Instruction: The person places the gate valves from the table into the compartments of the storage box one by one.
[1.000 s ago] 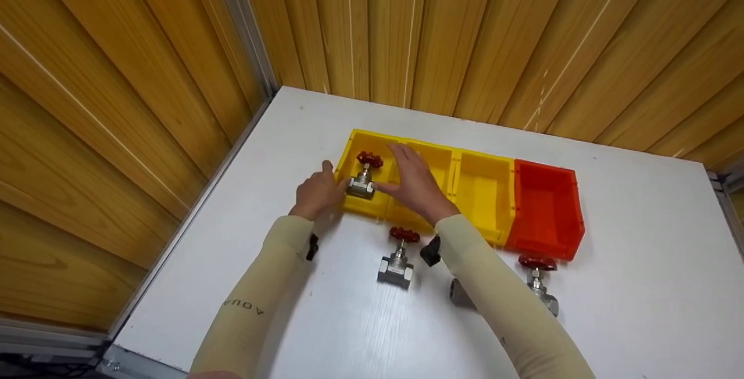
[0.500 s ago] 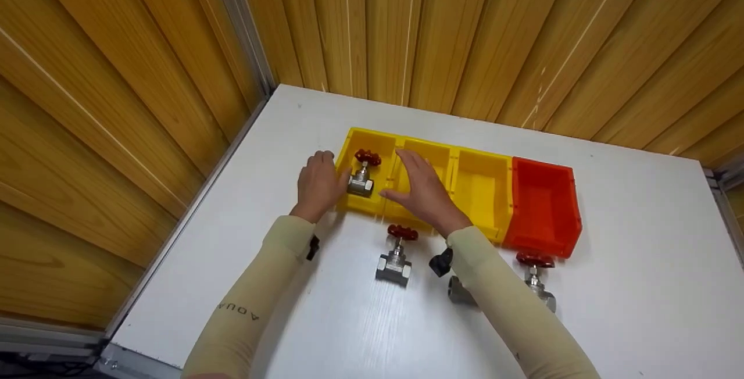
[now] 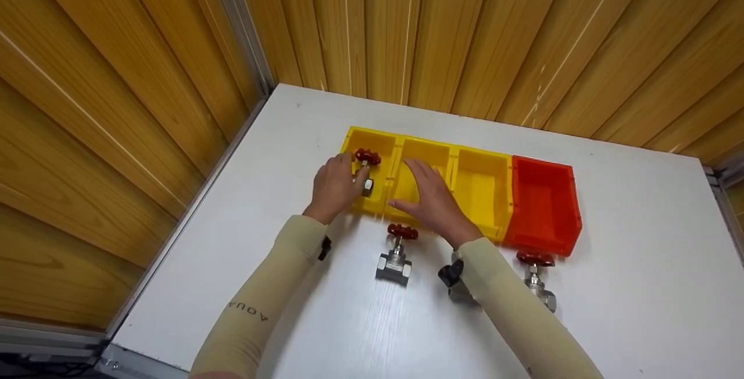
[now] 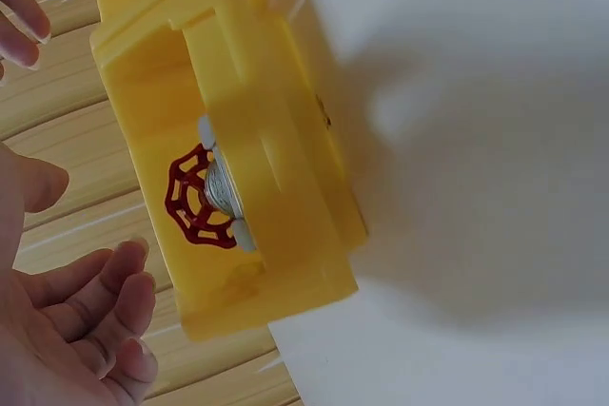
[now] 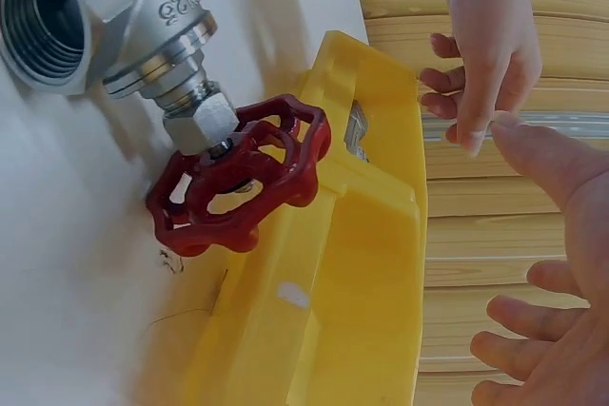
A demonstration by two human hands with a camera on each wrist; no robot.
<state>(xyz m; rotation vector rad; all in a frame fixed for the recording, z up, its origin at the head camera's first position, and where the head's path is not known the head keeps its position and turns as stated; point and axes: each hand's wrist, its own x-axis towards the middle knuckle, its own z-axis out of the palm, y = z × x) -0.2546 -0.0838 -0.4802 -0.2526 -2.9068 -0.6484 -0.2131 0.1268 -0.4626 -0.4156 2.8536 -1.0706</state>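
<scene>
Four rectangular plastic bins form a row across the middle of the head view, on a white worktop. From the left they are the leftmost yellow bin, the second yellow bin, the third yellow bin and, at the right end, the red bin.

A silver metal valve with a red scalloped handwheel is inside the leftmost yellow bin, handwheel towards the top of the frame. The left hand is over the left side of that bin. Its thumb passes in front of the valve body in the head view; the left wrist view shows its fingers relaxed, slightly bent and apart from the handwheel. Contact with the bin wall cannot be told. The right hand is over the second yellow bin, thumb and fingers parted in a wide curve, gripping nothing.

A second silver valve, also with a red handwheel, stands on the worktop at lower centre, near the front of the bins. To its right, a grey metal body is largely hidden by the right sleeve. A further red-wheeled valve is just below the red bin and partly covered by the same sleeve. The left sleeve, cream like the right, bears dark lettering. Wooden panelling fills the upper frame.
</scene>
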